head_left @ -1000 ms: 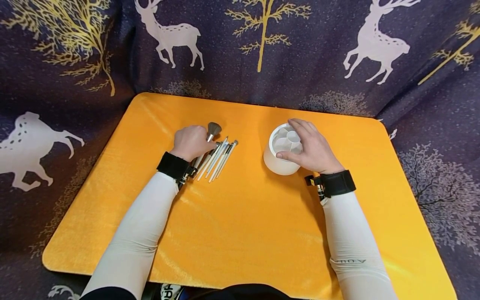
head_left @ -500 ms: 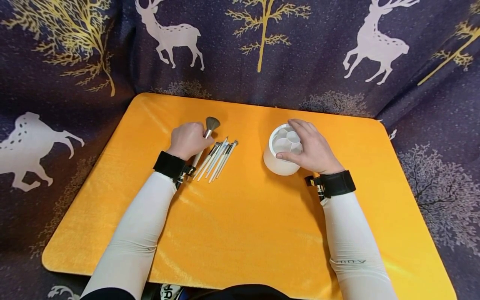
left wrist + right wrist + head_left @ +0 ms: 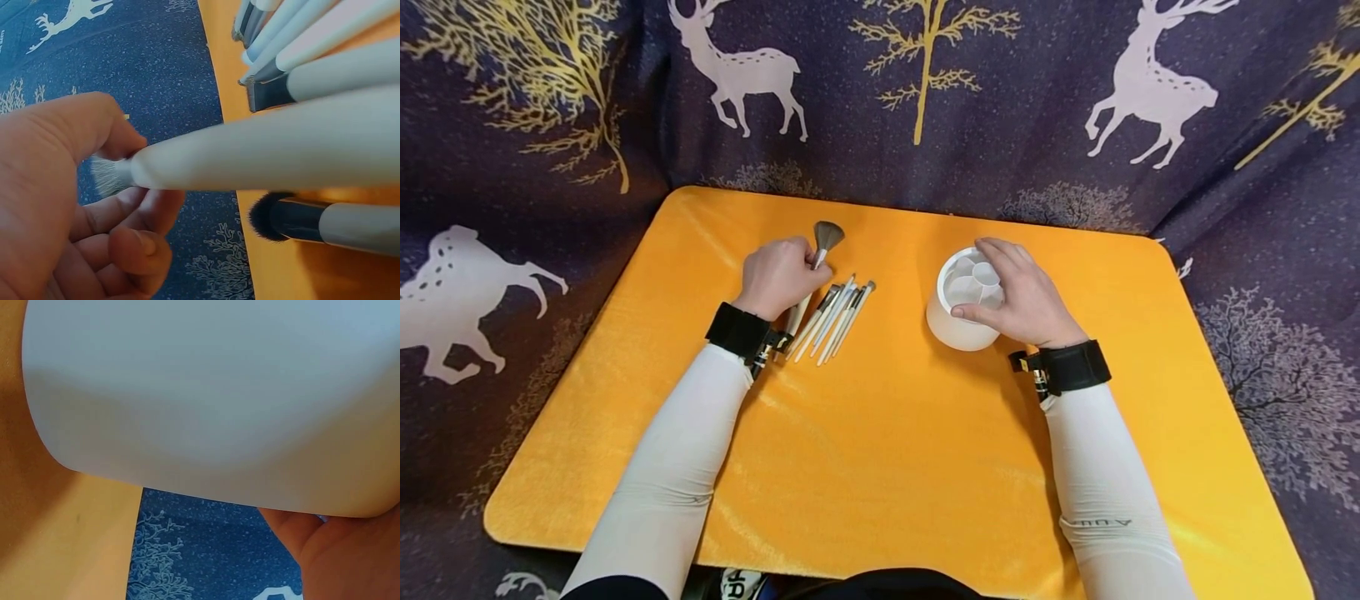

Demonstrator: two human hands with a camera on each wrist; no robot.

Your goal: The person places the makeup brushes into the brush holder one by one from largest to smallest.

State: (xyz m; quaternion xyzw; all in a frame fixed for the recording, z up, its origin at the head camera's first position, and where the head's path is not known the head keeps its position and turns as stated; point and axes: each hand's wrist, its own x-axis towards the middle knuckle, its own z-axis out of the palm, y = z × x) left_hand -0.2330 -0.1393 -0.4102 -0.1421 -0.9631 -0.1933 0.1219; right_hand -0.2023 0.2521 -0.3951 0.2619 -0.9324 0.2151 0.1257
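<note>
My left hand (image 3: 778, 275) pinches a makeup brush (image 3: 828, 237) near its ferrule between thumb and fingers. In the left wrist view, the brush's thick white handle (image 3: 275, 150) slants across the picture, its fanned bristles partly behind the thumb. Several smaller makeup brushes (image 3: 837, 321) with pale handles lie side by side just right of that hand. My right hand (image 3: 1028, 293) grips the rim of a round white brush holder (image 3: 953, 325), thumb on the near side and fingers on the far side. Dividers split its inside into compartments. The holder's wall (image 3: 200, 412) fills most of the right wrist view.
A yellow cloth-covered table (image 3: 880, 467) with rounded corners bears everything. Behind and beside it hangs a dark blue curtain (image 3: 842, 158) printed with deer and trees. Black camera straps (image 3: 741, 332) circle both wrists.
My left hand has lifted the large makeup brush slightly up and away from the smaller ones, and its bristle head now stands higher. My right hand and the holder stay put.
</note>
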